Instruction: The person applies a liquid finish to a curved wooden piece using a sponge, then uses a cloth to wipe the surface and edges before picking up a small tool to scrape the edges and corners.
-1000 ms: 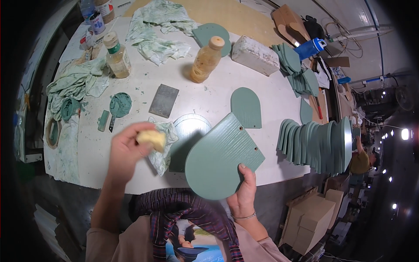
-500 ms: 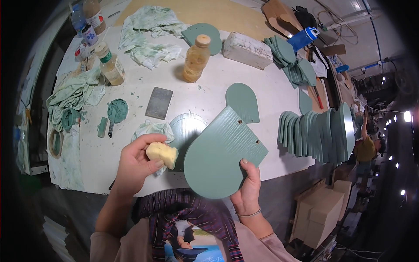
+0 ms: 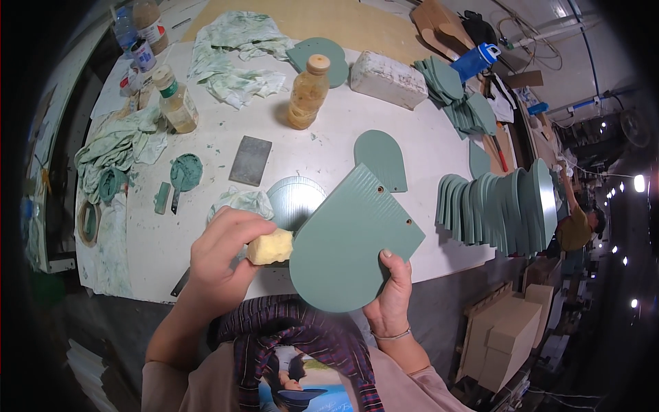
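Note:
My left hand is closed on a pale yellow sponge, which sits right by the left edge of a green panel. That panel, rounded at one end and pointed at a square corner, has two small holes. My right hand grips its lower right side, thumb on top. Behind the held piece, another green panel lies on the table, partly hidden, and a smaller-looking one lies farther off. A crumpled, stained cloth is just beyond my left hand.
Upright green panels stand in a row at right. A grey block, a bottle of cloudy liquid and a white brick-like block stand or lie beyond. A putty knife with green paste is at left. A person is far right.
My left hand has moved right with the sponge, bringing it to the panel's edge, and has turned over it. The held panel has tilted slightly; my right hand keeps its grip.

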{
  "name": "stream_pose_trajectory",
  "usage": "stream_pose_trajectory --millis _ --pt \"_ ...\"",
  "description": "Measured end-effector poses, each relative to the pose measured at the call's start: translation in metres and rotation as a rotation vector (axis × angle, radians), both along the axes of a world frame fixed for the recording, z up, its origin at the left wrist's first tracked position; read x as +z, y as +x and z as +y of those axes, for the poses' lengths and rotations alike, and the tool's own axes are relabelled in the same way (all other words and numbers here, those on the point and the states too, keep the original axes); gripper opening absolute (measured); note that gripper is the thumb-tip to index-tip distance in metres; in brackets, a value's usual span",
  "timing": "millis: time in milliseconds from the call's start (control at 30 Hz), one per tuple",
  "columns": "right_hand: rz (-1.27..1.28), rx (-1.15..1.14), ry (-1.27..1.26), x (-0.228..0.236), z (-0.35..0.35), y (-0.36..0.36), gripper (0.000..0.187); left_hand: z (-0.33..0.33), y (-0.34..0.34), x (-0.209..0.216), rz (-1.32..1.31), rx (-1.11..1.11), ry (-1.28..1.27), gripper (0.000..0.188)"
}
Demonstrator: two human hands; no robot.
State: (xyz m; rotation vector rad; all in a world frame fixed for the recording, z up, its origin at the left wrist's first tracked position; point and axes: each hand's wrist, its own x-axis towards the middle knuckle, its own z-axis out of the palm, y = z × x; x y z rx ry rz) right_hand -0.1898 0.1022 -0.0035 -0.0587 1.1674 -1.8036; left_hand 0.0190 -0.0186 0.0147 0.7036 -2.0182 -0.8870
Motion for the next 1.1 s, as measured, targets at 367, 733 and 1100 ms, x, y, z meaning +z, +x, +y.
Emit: stream_pose_trajectory --millis 367,733,1100 --pt "0.052 -0.019 0.01 -0.005 0.002 -0.004 0.046 0.018 0.006 0.001 -0.096 -0.084 -0.028 0.033" --pt "0.107 -0.038 -0.006 -0.007 0.003 -0.007 0.044 0.025 0.001 -0.01 -0.092 -0.057 0.01 0.034" --pt "0.092 -0.057 -0.001 -0.01 -0.001 -0.007 0.043 0.031 -0.001 -0.012 -0.13 -0.163 0.059 0.033"
